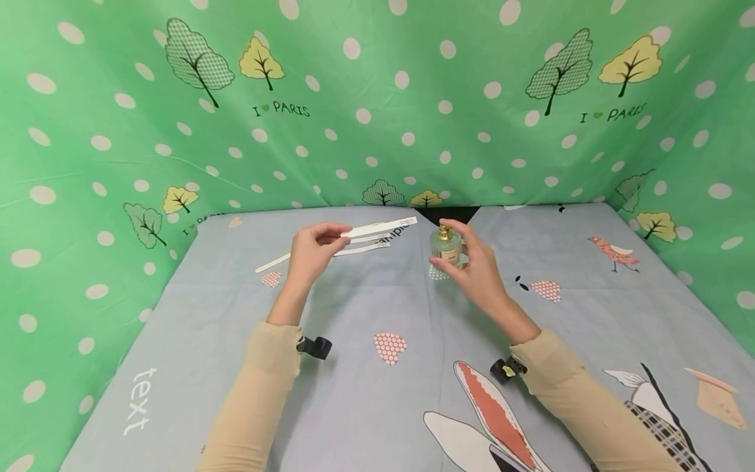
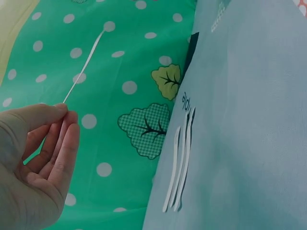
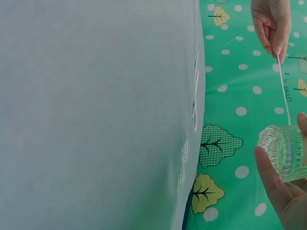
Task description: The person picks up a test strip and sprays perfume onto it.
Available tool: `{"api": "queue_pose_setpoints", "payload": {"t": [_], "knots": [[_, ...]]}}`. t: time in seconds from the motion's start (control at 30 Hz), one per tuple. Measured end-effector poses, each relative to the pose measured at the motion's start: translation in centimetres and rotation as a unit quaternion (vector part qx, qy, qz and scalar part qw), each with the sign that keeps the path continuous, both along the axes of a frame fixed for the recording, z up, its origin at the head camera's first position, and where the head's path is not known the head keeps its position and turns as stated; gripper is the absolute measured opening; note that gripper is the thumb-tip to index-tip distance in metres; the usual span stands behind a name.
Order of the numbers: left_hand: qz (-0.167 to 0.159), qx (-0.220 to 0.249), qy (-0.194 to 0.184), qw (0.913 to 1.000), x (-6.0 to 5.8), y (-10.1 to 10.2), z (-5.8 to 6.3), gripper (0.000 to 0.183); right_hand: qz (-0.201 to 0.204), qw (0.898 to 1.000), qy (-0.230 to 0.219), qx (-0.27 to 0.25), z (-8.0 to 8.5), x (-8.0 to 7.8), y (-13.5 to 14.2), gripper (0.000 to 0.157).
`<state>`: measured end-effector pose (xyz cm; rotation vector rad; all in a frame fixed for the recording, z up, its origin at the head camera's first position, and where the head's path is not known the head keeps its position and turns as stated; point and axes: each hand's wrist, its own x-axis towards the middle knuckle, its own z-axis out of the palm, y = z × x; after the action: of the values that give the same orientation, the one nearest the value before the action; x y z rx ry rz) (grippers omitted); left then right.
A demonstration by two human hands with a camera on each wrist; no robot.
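Note:
My left hand [image 1: 311,254] pinches one end of a white paper perfume test strip [image 1: 386,226] between thumb and fingers. The strip points right, toward the bottle, and in the left wrist view it rises thin and edge-on from the fingertips. In my right hand [image 1: 480,267] is a clear glass perfume bottle [image 1: 446,250] with a gold spray top [image 1: 444,232], held upright above the table. The index finger lies on the spray top, while the thumb supports the bottle low down. The right wrist view shows the bottle's ribbed glass base [image 3: 283,151].
Several more white test strips [image 2: 181,167] lie side by side on the table, below and beyond the left hand. A grey-blue printed cloth [image 1: 354,406] covers the table. Green dotted curtains [image 1: 330,144] stand along the back and sides.

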<state>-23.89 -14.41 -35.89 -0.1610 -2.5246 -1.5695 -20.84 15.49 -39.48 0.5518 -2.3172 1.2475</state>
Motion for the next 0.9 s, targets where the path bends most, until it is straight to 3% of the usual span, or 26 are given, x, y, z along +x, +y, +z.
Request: {"api": "queue_pose_setpoints", "payload": {"t": [0.9], "knots": [[-0.009, 0.002, 0.006, 0.9999, 0.04, 0.8, -0.29, 0.019, -0.003, 1.0, -0.007, 0.013, -0.1, 0.05, -0.37, 0.071]]}}
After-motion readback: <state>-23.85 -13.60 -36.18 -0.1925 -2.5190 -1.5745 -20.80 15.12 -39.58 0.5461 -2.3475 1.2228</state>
